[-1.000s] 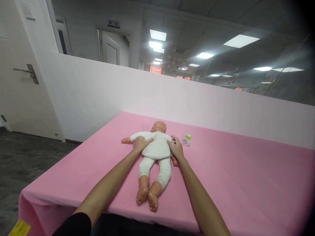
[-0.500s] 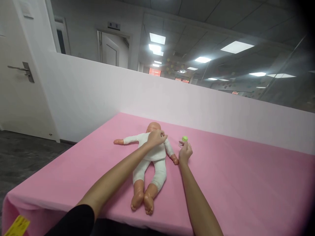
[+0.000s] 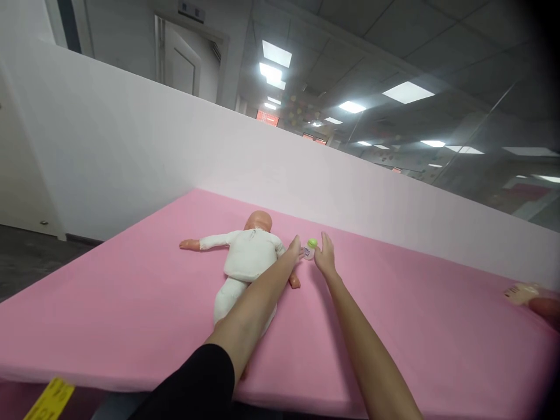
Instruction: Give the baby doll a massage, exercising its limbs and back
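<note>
A small clear baby bottle point(image 3: 308, 252) with a green cap stands on the pink cloth, between my two hands. My left hand point(image 3: 296, 248) is at its left side with the fingers stretched; whether it touches the bottle I cannot tell. Close on the bottle's right, my right hand point(image 3: 325, 255) has its fingers spread upward and apart. A baby doll point(image 3: 249, 255) in a white suit lies on its back to the left, arms spread. My left forearm crosses over the doll's legs and hides most of them.
Pink cloth point(image 3: 144, 303) covers the table, with a low white wall point(image 3: 219, 157) along its back. At the far right edge lies a partly visible pale and brown object point(image 3: 522, 293). A yellow label point(image 3: 50, 399) hangs at the near left edge.
My left hand has moved right, from the doll's chest to beside the bottle. My right hand has opened from a bent-finger pose. The view has turned right.
</note>
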### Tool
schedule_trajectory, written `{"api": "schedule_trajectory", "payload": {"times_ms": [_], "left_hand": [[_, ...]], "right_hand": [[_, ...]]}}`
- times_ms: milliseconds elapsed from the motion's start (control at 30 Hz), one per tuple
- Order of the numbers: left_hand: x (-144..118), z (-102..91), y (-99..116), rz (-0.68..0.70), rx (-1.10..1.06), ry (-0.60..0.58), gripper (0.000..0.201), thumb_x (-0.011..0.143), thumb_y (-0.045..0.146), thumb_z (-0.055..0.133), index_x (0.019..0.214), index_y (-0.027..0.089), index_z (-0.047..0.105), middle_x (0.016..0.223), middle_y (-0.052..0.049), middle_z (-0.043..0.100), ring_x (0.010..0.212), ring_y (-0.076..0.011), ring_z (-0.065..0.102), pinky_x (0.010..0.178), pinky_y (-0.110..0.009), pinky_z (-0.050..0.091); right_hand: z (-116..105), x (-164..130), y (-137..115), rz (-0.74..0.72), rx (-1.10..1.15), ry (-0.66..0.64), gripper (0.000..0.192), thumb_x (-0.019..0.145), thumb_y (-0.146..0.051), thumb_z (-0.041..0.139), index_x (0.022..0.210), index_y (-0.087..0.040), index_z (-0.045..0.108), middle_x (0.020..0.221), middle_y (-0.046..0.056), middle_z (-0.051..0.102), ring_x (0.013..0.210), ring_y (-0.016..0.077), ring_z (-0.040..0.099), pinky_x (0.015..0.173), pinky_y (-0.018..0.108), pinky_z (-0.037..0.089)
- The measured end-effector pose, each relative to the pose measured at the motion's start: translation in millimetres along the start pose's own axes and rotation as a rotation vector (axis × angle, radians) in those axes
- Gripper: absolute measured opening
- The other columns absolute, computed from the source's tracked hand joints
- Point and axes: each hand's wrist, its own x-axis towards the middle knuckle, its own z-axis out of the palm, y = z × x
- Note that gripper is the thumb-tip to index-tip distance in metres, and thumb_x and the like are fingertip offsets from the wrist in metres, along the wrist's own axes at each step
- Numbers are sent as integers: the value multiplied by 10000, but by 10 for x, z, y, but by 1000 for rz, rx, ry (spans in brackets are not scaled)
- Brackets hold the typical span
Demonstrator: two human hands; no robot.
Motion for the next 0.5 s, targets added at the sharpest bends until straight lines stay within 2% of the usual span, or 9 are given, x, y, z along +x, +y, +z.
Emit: {"api": "schedule_trajectory", "payload": {"times_ms": [67, 200, 267, 367, 433, 500], "left_hand": [[64, 53, 24, -33, -59, -20, 824, 936, 738, 356, 1441, 110, 529, 1393, -200, 627, 1471, -303, 468, 1166, -429, 409], [200, 137, 69, -32, -123, -11, 932, 925, 777, 294, 1567, 105, 371, 1566, -229, 462, 1522, -287, 403, 1197, -433, 392], [239, 140, 52, -33, -154, -2, 922, 939, 753, 260, 1584, 99, 342, 1609, -247, 399, 1516, -291, 414, 1192, -405, 412], [243, 117, 16, -16, -189, 5, 860, 979, 664, 178, 1603, 82, 290, 1648, -245, 337, 1510, -280, 424, 1190, -369, 428], [216, 119, 36, 13, -197, 0, 824, 1002, 613, 110, 1615, 84, 266, 1665, -221, 319, 1524, -258, 401, 1209, -352, 409], [173, 160, 115, 55, -187, -21, 815, 1011, 610, 87, 1615, 99, 282, 1659, -201, 343, 1530, -257, 390, 1226, -367, 390]], "right_hand": [[35, 53, 5, -30, -30, -113, 733, 835, -273, 488, 1557, -148, 462, 1674, 101, 382, 1580, 292, 273, 1293, 497, 217], [81, 103, 29, -30, -66, -263, 646, 838, -283, 533, 1466, -140, 584, 1591, 138, 504, 1537, 333, 373, 1277, 527, 267], [67, 95, 25, -32, -72, -278, 627, 859, -305, 541, 1462, -140, 591, 1599, 143, 493, 1553, 347, 342, 1290, 543, 229], [40, 17, -47, -58, -59, -254, 656, 919, -355, 510, 1529, -115, 512, 1664, 140, 391, 1601, 326, 228, 1315, 525, 148], [53, -68, -150, -82, -33, -234, 654, 974, -390, 452, 1567, -113, 456, 1689, 129, 348, 1608, 289, 214, 1318, 490, 163], [96, -148, -296, -93, -1, -208, 612, 1029, -412, 385, 1577, -147, 441, 1688, 117, 356, 1595, 268, 259, 1301, 485, 233]]}}
